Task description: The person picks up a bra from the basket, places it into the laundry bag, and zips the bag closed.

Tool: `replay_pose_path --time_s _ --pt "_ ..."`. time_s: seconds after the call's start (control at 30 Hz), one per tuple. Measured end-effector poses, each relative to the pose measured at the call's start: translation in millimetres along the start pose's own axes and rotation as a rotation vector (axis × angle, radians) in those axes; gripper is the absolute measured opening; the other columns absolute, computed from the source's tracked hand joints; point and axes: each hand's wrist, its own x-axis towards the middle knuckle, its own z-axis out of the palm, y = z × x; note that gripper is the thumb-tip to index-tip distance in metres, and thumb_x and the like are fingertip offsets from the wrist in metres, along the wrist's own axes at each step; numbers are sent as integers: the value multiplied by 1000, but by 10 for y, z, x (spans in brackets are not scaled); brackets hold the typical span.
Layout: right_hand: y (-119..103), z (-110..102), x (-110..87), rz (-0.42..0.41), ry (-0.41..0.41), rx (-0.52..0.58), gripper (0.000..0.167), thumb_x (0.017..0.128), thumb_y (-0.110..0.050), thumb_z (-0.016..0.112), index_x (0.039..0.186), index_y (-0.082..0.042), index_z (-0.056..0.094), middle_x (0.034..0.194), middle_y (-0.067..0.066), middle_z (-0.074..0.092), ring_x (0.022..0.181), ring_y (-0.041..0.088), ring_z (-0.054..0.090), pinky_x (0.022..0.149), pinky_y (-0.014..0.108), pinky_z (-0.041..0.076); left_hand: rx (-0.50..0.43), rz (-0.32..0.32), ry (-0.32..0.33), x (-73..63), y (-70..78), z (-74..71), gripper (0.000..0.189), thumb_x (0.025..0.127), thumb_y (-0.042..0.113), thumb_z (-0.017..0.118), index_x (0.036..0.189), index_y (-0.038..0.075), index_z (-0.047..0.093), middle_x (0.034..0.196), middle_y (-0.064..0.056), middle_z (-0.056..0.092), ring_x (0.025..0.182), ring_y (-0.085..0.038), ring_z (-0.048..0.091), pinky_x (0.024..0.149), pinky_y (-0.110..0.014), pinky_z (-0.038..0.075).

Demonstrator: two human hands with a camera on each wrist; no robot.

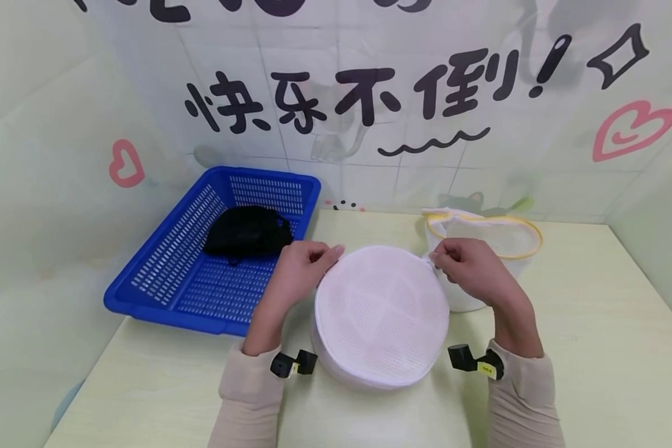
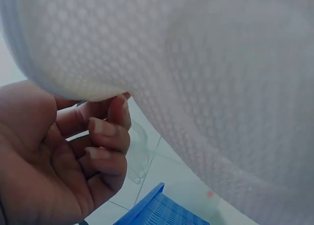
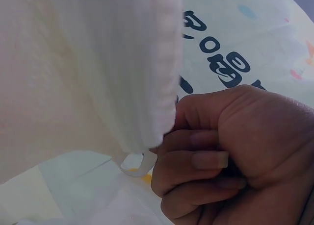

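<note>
A round white mesh laundry bag (image 1: pixel 382 317) is held up between both hands, its flat circular face turned upward. My left hand (image 1: pixel 302 274) pinches the rim at its upper left; in the left wrist view the honeycomb mesh (image 2: pixel 113 43) fills most of the picture and the fingers curl under its edge. At the upper right, my right hand (image 1: pixel 473 267) grips the seamed edge with curled fingers. A small white loop (image 3: pixel 148 162) hangs beside those fingers in the right wrist view. Just behind the right hand stands a white bag with yellow trim (image 1: pixel 529 231), its top open.
On the left sits a blue plastic basket (image 1: pixel 165 316) with slotted walls, and a black fabric item (image 1: pixel 245 231) lies inside it. A printed sheet with lettering (image 1: pixel 369 93) covers the wall behind the pale table (image 1: pixel 599 348).
</note>
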Motion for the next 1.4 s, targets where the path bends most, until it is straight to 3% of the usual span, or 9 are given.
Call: replay_pose_path --time_s 0.23,0.43,0.7,0.93,1.4 --pt "-21 45 8 -46 7 13 20 95 -14 54 78 -11 64 60 0 48 59 17 46 60 31 39 -33 47 -94 11 -6 49 28 93 32 63 96 7 76 82 -1 69 69 -14 60 62 -30 49" --pt "-33 64 12 -65 3 11 17 94 -12 56 79 -12 64 60 -1 49 59 17 48 61 32 40 -30 63 -111 13 -5 77 23 90 31 67 82 11 75 69 1 62 62 -16 53 55 -29 43" --pt "-39 84 14 -105 7 0 17 93 -10 57 78 -14 65 58 -2 49 57 15 48 60 30 40 -59 135 -202 10 4 115 23 91 21 67 71 10 63 60 1 49 61 -15 47 55 -27 36" --pt "-42 63 7 -93 3 22 17 93 -10 57 78 -13 65 57 -2 47 56 15 46 58 29 38 -78 176 -148 16 -5 115 23 89 15 68 67 10 64 60 1 51 60 -17 47 54 -27 35" --pt "-31 41 -9 -39 -42 85 16 92 -11 58 78 -6 63 54 -2 40 54 13 39 56 27 32 -34 175 -1 22 8 123 19 86 11 70 68 7 66 59 0 50 60 -17 47 58 -30 36"
